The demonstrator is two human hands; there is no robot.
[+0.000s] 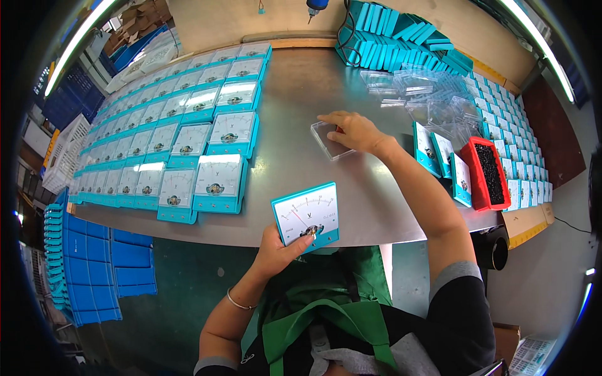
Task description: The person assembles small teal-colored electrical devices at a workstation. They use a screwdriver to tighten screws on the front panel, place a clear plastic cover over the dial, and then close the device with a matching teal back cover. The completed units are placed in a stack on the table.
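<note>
- Teal-framed analog panel meter (306, 217) gripped at its lower edge by left hand (280, 250), near edge of grey surface (295, 100).
- Clear plastic cover (330, 139) lying mid-surface, pressed under right hand (353, 130), fingers spread flat.
- Rows of finished meters (188, 125) at left.

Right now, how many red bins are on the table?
1. The red bin stands at the table's right side, beside upright meters; others may be hidden.

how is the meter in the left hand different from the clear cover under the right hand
The meter is opaque, white-faced with a teal base; the clear cover is see-through. The left hand holds the meter raised at the table edge; the cover lies flat on the table under the right hand. Both are squarish.
</note>
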